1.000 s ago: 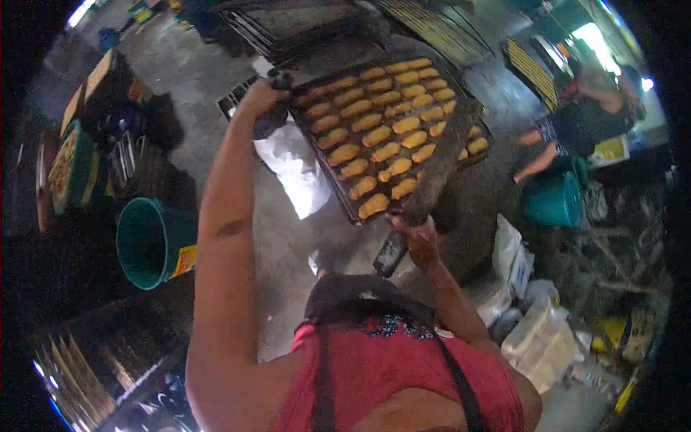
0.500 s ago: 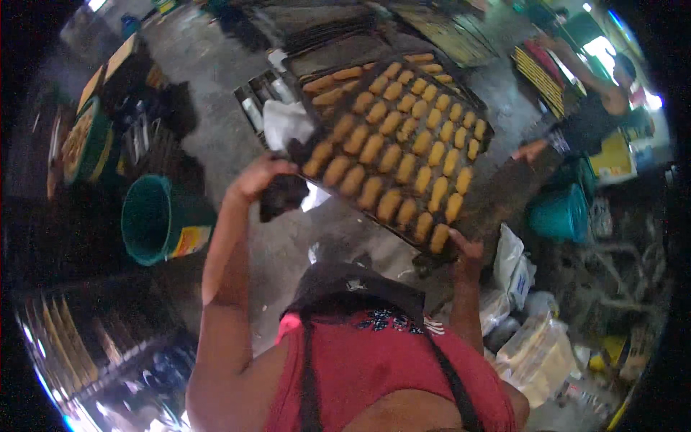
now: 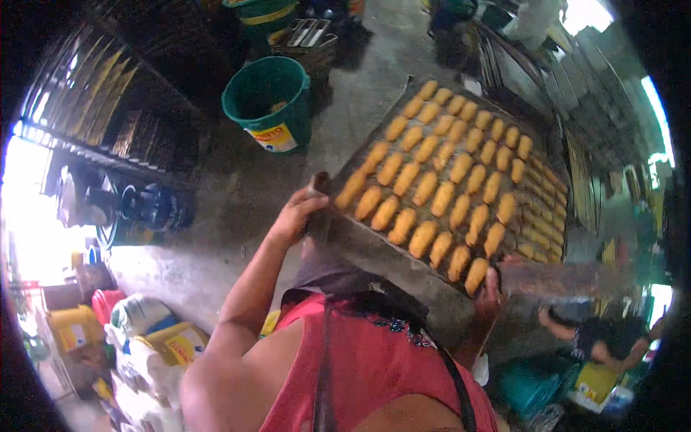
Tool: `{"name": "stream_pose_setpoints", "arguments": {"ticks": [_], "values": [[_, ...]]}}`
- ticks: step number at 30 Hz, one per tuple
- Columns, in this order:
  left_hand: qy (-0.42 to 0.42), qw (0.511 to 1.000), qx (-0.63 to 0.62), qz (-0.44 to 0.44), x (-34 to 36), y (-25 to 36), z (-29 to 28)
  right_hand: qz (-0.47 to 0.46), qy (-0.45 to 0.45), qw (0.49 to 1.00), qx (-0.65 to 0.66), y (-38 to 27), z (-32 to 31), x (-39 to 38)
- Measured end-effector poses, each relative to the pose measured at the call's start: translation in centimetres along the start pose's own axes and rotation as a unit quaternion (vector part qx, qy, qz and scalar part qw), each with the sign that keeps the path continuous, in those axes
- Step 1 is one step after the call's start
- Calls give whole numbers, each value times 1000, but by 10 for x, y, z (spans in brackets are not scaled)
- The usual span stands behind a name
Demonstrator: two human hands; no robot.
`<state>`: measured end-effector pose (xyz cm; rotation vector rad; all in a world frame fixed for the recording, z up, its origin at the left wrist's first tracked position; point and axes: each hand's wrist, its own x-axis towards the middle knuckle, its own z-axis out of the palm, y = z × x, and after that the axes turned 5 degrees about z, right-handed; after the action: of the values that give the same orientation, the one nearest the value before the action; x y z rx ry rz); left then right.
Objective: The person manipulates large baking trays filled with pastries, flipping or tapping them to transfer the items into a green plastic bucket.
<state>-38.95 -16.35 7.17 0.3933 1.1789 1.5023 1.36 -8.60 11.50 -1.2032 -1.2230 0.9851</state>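
Note:
A dark baking tray (image 3: 394,246) hangs in front of me, slightly turned, with its right side nearer. Rows of golden-brown, finger-shaped bread rolls (image 3: 425,189) cover it. My left hand (image 3: 296,214) is closed at the tray's near left corner, against a dark brown pad-like piece (image 3: 319,184) whose kind I cannot make out. At the near right corner my right hand (image 3: 490,294) grips the edge, thumb on the rim beside the last roll; its other fingers are hidden below. Beyond the right side, more rolls (image 3: 540,209) lie in tight rows, partly hidden.
A green bucket (image 3: 299,115) stands on the concrete floor ahead to the left. Racks (image 3: 86,108) line the far left. Bags and yellow containers (image 3: 173,342) crowd the near left. Another person (image 3: 612,338) is at the lower right, near a teal bucket (image 3: 529,385).
My view has swung round to the right, so the bucket and racks appear farther right and the person lower. Both hands still hold the tray, which has shifted rightward in view.

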Motion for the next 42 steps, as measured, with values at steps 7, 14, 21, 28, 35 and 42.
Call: {"name": "stream_pose_setpoints", "arguments": {"ticks": [7, 14, 21, 28, 35, 42], "values": [[152, 981, -77, 91, -4, 25, -139, 329, -216, 892, 222, 62, 210, 57], [228, 968, -49, 87, 59, 46, -293, 476, -308, 782, 258, 140, 439, 82], [301, 953, -18, -14, 134, 57, -381, 438, -342, 830, 39, 265, 546, 131], [359, 930, 35, -71, 239, 47, -438, 306, -396, 857, -124, 246, 566, 173], [338, 931, -19, -136, 349, 106, -434, 139, -406, 857, -285, 157, 590, 124], [390, 901, -73, -174, 397, 125, -437, 50, -452, 805, -382, 192, 635, 138]]}}
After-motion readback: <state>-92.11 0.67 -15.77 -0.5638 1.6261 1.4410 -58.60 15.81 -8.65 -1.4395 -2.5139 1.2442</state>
